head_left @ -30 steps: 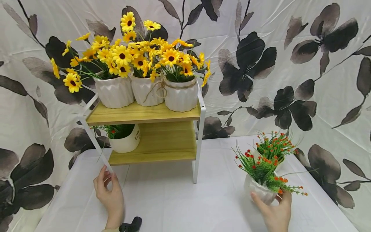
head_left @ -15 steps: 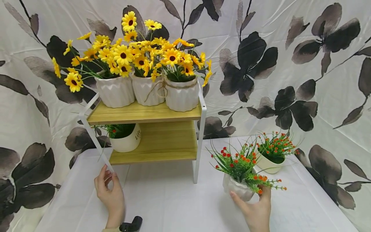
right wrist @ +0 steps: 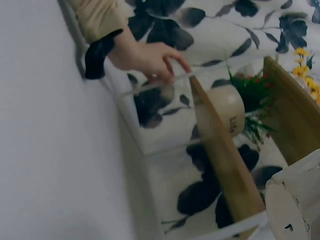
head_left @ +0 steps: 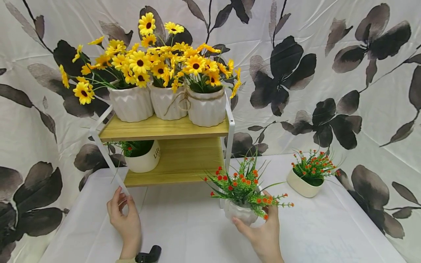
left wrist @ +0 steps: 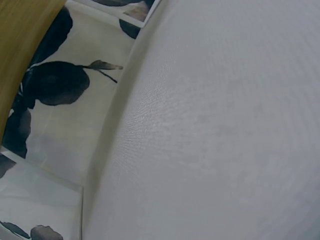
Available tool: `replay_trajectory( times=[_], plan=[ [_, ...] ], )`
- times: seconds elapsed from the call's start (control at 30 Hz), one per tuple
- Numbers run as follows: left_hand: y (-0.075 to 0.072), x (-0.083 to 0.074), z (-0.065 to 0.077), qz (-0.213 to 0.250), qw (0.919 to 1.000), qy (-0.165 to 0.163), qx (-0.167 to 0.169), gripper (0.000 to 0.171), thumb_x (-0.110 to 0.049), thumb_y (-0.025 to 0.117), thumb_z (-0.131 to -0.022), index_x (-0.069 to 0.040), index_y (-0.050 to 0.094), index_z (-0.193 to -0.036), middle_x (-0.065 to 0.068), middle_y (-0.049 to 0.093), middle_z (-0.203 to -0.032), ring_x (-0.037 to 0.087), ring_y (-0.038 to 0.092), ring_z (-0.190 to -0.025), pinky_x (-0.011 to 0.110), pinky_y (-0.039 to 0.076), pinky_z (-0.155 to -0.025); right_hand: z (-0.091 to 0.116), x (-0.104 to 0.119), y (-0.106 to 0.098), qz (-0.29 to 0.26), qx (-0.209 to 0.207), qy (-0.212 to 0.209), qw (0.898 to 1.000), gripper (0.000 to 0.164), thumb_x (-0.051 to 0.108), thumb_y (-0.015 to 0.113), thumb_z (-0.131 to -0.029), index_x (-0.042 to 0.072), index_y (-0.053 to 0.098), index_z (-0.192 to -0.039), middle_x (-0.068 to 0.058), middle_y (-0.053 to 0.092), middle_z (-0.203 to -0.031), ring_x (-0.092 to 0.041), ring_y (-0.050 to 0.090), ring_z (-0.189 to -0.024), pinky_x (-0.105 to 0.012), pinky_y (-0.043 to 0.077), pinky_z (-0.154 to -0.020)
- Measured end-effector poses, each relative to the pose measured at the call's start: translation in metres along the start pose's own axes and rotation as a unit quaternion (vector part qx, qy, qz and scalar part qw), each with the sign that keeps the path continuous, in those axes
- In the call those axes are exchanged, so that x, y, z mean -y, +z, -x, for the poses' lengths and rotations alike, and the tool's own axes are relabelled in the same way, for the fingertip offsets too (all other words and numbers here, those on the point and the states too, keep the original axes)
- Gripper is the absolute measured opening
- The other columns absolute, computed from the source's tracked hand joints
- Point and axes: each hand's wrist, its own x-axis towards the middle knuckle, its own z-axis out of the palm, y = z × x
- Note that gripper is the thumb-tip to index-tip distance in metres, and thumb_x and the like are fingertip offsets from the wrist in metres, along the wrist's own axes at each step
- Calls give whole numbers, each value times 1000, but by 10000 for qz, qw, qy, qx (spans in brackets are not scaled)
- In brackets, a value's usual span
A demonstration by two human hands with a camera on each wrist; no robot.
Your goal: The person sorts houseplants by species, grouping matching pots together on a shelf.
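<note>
My right hand (head_left: 263, 232) grips a white ribbed flowerpot (head_left: 239, 212) with red and orange artificial flowers and green leaves. In the head view it overlaps the right front leg of a two-tier plant shelf (head_left: 190, 164). The pot's base (right wrist: 286, 215) shows tilted at the lower right of the right wrist view, near the shelf frame. My left hand (head_left: 126, 219) pinches the foot of the shelf's left front leg (head_left: 110, 164). On the lower board, at the left, stands a cream pot (head_left: 142, 160) with lettering. Three white pots (head_left: 206, 109) of yellow daisies line the upper board.
A cream pot (head_left: 304, 184) with orange flowers stands at the back right of the white-covered table (head_left: 184, 233). White cloth (head_left: 243, 36) with dark printed flowers hangs behind. The left wrist view holds mostly tablecloth, with a board's edge (left wrist: 25, 40) at upper left.
My right hand has carried the ribbed flowerpot leftward, from in front of the cream pot to the shelf's right leg. My left hand has stayed at the left leg.
</note>
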Motion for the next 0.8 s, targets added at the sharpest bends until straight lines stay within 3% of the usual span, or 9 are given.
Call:
replay_trajectory(
  times=[0.13,0.27,0.57,0.8],
  plan=[
    [0,0,1,-32,10000,20,24,43,8,57,-89,-5,58,-129,-21,46,-101,-5,48,-99,11,42,-86,0,8,14,-256,266,-82,9993,97,15,92,-58,9,36,-138,-7,50,-133,-17,49,-118,-36,38,-106],
    [0,-1,1,-40,10000,12,41,42,8,56,-89,-5,58,-130,-23,46,-101,-6,48,-99,10,43,-86,-1,13,28,-557,566,-352,9962,93,15,92,-58,16,41,-136,1,54,-131,-6,54,-114,-23,44,-100],
    [0,0,1,-162,9998,-57,-32,42,7,58,-89,-6,58,-129,-20,47,-101,-4,48,-98,9,43,-87,-5,26,57,-460,941,-558,9929,95,23,93,-54,21,42,-134,0,54,-127,-15,51,-113,-39,40,-99],
    [1,5,1,-235,9997,-41,-13,43,8,58,-88,-5,58,-129,-16,48,-101,-2,48,-99,9,42,-87,-13,35,78,-317,961,-1113,9886,95,25,93,-54,18,40,-133,-2,52,-129,-17,51,-110,-41,40,-95]
  ],
)
